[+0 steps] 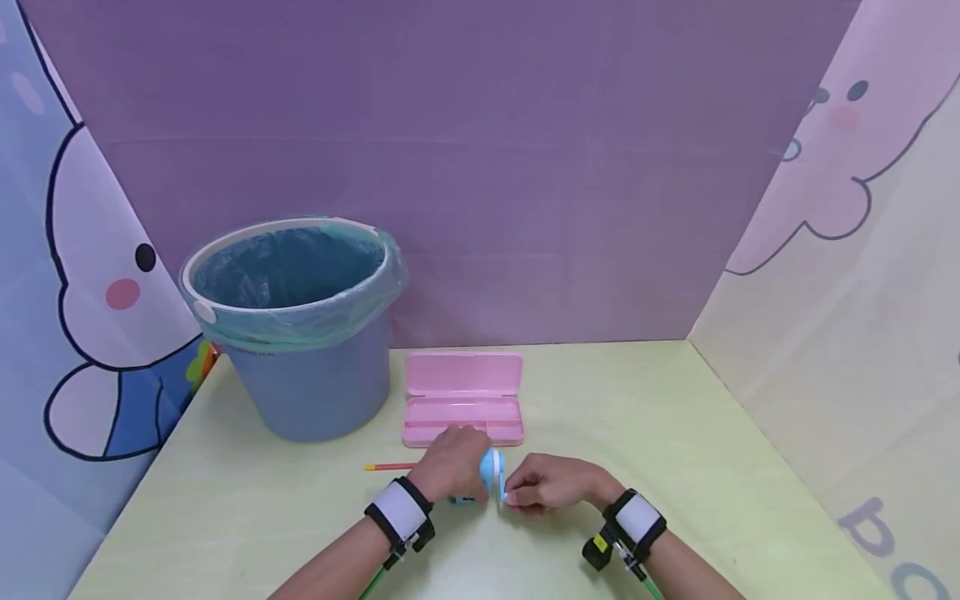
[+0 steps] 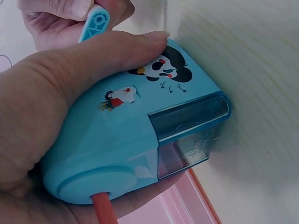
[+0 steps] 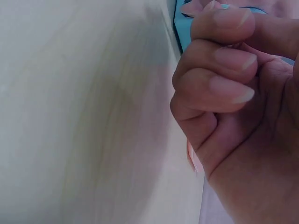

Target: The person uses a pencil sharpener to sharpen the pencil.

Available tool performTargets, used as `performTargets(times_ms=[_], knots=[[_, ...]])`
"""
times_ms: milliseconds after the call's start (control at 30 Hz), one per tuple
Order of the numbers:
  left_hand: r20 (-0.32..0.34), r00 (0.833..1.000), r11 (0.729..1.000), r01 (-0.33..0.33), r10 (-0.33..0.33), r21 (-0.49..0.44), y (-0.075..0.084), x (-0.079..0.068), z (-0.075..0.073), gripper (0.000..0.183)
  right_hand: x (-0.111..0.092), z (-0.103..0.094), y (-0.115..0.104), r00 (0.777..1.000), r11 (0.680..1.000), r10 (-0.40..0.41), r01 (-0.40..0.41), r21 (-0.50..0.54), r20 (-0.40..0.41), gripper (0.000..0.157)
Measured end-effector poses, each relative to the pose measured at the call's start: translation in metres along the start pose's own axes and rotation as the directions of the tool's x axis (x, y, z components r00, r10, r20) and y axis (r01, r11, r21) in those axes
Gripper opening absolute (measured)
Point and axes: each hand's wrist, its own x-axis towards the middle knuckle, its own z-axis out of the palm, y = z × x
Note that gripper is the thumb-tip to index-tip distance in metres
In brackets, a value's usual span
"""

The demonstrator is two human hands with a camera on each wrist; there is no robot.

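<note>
A light-blue pencil sharpener (image 2: 135,126) with cartoon prints and a clear shavings drawer stands on the table. My left hand (image 1: 453,462) grips its body from above, thumb along one side, covering much of it in the head view. A red-orange pencil (image 1: 391,467) sticks out of the hole at its left end, its tip hidden inside. On the other end is a crank (image 2: 95,24). Thumb and fingers of my right hand (image 1: 551,483) pinch the crank's knob, which they mostly hide. In the right wrist view the other fingers (image 3: 231,88) are curled towards the palm.
Just behind the hands lies an open pink pencil case (image 1: 465,375), lid folded back. A blue bin (image 1: 307,392) with a plastic liner stands at the back left. A purple panel (image 1: 540,183) closes off the table's far edge, with printed panels on both sides.
</note>
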Motion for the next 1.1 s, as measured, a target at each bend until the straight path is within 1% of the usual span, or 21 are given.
performTargets(times_ms=[133, 333, 567, 700, 933, 1100], knots=[[-0.003, 1.0, 1.0, 0.002, -0.002, 0.003, -0.001, 0.0, -0.002, 0.041, -0.002, -0.003, -0.005, 1.0, 0.999, -0.018, 0.018, 0.034, 0.002, 0.037], [-0.017, 1.0, 1.0, -0.003, 0.004, 0.01, -0.003, 0.002, -0.002, 0.04, -0.006, -0.007, -0.013, 0.999, 0.996, -0.049, 0.051, 0.078, -0.022, 0.035], [0.01, 1.0, 1.0, 0.011, -0.011, -0.002, 0.0, 0.002, 0.0, 0.041, -0.01, -0.01, -0.015, 0.996, 0.993, -0.083, 0.085, 0.078, -0.024, 0.036], [0.004, 1.0, 1.0, 0.01, -0.01, 0.002, 0.001, 0.002, -0.001, 0.041, -0.012, -0.012, -0.018, 0.995, 0.993, -0.091, 0.094, 0.075, -0.033, 0.035], [-0.011, 1.0, 1.0, -0.017, 0.017, 0.02, -0.001, 0.003, -0.001, 0.04, -0.011, -0.015, -0.02, 0.993, 0.992, -0.104, 0.108, 0.071, -0.063, 0.036], [-0.012, 1.0, 1.0, -0.014, 0.014, 0.006, -0.002, 0.003, 0.001, 0.04, -0.013, -0.017, -0.022, 0.991, 0.99, -0.115, 0.12, 0.079, -0.073, 0.036]])
